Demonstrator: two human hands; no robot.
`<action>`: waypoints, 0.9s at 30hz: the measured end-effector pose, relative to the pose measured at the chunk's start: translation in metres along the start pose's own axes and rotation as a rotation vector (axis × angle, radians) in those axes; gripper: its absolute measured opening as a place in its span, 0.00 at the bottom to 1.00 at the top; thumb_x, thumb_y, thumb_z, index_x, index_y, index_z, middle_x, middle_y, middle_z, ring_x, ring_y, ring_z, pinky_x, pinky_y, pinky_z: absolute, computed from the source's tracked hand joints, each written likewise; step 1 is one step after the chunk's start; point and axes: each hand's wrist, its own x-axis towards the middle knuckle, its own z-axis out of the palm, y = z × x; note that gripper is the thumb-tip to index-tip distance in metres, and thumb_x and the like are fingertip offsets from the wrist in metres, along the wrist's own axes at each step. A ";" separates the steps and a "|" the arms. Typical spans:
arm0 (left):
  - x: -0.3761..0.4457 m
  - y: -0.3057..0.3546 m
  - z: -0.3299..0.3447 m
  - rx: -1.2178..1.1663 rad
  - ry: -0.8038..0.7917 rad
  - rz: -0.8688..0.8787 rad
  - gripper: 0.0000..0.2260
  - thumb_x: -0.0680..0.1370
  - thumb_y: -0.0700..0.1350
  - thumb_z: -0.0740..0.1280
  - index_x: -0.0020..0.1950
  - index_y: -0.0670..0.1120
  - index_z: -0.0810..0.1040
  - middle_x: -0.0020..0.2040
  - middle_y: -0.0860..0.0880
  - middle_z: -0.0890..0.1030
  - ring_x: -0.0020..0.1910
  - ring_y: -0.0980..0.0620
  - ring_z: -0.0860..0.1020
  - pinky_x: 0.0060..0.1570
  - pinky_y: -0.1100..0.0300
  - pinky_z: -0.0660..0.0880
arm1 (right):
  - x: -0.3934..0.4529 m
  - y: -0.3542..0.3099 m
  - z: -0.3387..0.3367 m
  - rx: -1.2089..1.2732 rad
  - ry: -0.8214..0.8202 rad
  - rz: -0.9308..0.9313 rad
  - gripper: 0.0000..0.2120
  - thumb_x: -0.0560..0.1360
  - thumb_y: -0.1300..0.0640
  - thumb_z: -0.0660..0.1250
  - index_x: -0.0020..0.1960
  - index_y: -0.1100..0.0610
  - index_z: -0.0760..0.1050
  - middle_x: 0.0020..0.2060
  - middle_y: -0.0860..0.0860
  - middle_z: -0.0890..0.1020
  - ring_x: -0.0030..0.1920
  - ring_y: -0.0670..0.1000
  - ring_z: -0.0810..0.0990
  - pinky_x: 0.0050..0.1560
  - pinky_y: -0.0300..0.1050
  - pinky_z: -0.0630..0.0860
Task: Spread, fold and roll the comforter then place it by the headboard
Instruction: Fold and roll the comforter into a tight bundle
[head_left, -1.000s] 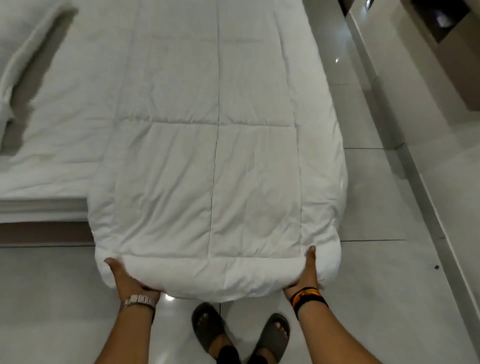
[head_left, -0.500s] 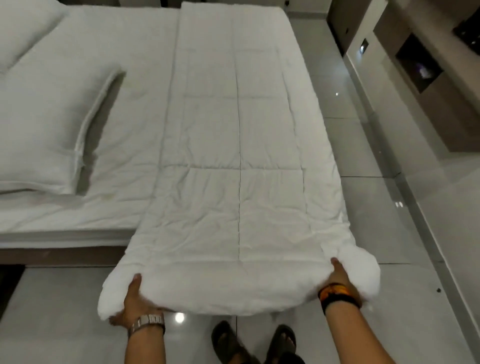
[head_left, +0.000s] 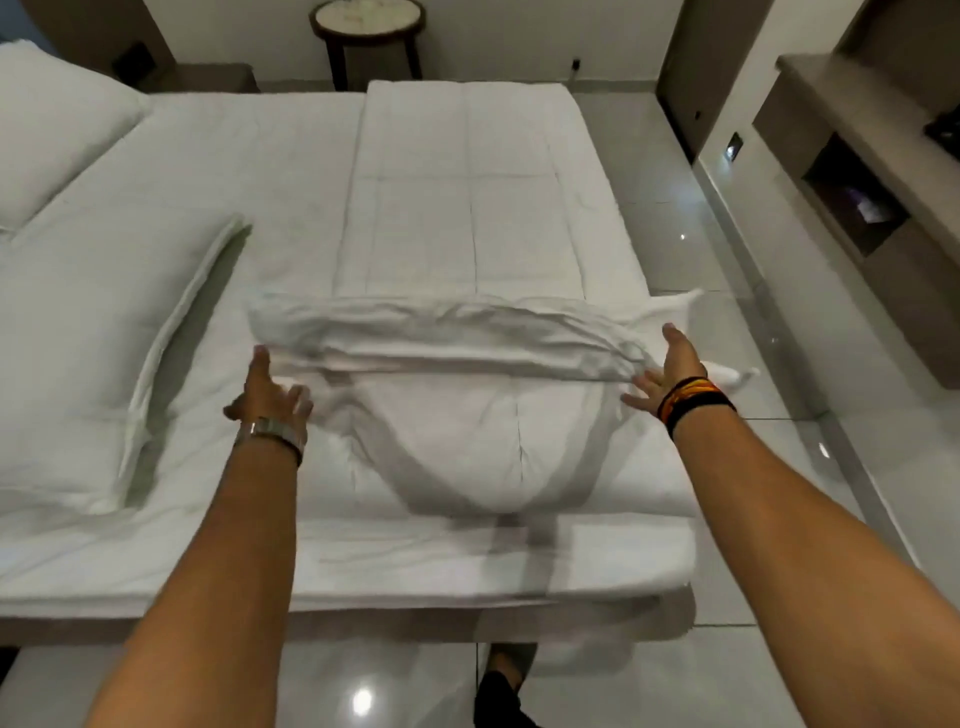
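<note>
Reaching forward over the foot of the bed (head_left: 467, 561), both arms stretch toward the comforter (head_left: 467, 218), a long white strip folded lengthwise that runs from 6 o'clock up to 12 o'clock along the bed's right side. Its near end is turned back over itself, forming a rumpled, blurred ridge (head_left: 441, 332) across the strip between the two hands. The left hand (head_left: 267, 392), with a watch (head_left: 270, 431) on the wrist, sits at the ridge's 9 o'clock end, fingers spread and touching the cloth; whether it grips any fabric I cannot tell. The right hand (head_left: 670, 369), with dark and orange bands (head_left: 693, 402) on the wrist, is at the 3 o'clock end, palm open and fingers splayed, holding nothing, just beside the cloth. A pillow (head_left: 78, 353) lies at 9 o'clock on the mattress, another pillow (head_left: 52, 130) at 10 o'clock. A round table (head_left: 366, 21) stands at 12 o'clock beyond the bed. Tiled floor (head_left: 701, 260) runs along 3 o'clock.
</note>
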 end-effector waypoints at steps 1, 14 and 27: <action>0.016 -0.009 0.005 0.113 0.033 -0.031 0.46 0.74 0.66 0.71 0.83 0.50 0.51 0.82 0.45 0.61 0.76 0.42 0.70 0.67 0.44 0.74 | 0.008 0.005 0.001 -0.108 0.023 0.023 0.41 0.74 0.38 0.71 0.81 0.50 0.60 0.70 0.55 0.74 0.65 0.60 0.77 0.57 0.63 0.77; 0.024 -0.146 -0.058 0.529 0.492 -0.067 0.71 0.54 0.87 0.56 0.84 0.41 0.47 0.84 0.38 0.50 0.82 0.37 0.53 0.80 0.42 0.53 | 0.002 0.149 -0.055 0.025 0.553 0.134 0.73 0.57 0.29 0.80 0.84 0.55 0.39 0.79 0.57 0.64 0.74 0.62 0.70 0.72 0.63 0.70; -0.021 -0.109 -0.052 0.089 0.411 0.272 0.48 0.64 0.33 0.82 0.78 0.48 0.60 0.70 0.50 0.73 0.64 0.51 0.75 0.69 0.54 0.72 | -0.027 0.131 -0.044 -0.038 0.504 -0.184 0.55 0.65 0.54 0.85 0.79 0.56 0.53 0.69 0.56 0.75 0.66 0.58 0.77 0.67 0.49 0.71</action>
